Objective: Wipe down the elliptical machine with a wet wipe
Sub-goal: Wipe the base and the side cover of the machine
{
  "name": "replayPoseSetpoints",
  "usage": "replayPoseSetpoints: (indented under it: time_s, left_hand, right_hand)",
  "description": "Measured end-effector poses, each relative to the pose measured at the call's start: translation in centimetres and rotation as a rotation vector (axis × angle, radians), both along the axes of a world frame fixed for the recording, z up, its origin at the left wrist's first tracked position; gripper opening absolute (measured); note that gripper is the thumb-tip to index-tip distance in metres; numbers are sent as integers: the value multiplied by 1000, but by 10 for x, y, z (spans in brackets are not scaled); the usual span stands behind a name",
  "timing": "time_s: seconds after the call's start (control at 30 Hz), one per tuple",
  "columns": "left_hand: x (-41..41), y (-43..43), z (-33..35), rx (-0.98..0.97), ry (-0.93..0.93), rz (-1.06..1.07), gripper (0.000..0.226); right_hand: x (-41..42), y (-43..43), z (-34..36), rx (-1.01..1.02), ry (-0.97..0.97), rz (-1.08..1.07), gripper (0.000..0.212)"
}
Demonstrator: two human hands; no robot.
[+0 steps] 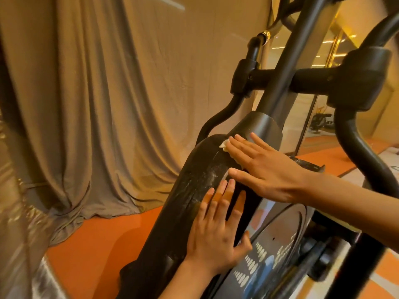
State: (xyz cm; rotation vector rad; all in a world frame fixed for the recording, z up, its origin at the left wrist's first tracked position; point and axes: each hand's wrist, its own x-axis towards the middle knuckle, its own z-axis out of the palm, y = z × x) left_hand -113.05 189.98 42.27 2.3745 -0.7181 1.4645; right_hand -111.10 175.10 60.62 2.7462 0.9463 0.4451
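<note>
The elliptical machine's black flywheel housing [183, 190] curves up through the middle of the view, with whitish smears along its top. My right hand [265, 167] lies flat near the housing's upper end, fingers straight, pressing a white wet wipe [224, 145] onto it; only a crumpled corner of the wipe shows past my fingertips. My left hand [218, 229] rests flat lower on the housing with its fingers spread, holding nothing.
The grey centre post [287, 83] and black swing arms [362, 147] rise to the right. A round side disc [280, 238] sits below my right arm. Beige curtains [97, 93] hang to the left over an orange floor [97, 240].
</note>
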Motion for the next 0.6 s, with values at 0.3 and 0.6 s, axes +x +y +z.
replayPoseSetpoints:
  time_s: [0.3, 0.6]
  left_hand:
    - [1, 1, -1, 4, 2, -14, 72]
    - [1, 2, 0, -24, -3, -17, 84]
  right_hand:
    - [65, 53, 28, -175, 85, -117, 101]
    - [16, 20, 5, -8, 62, 7, 90]
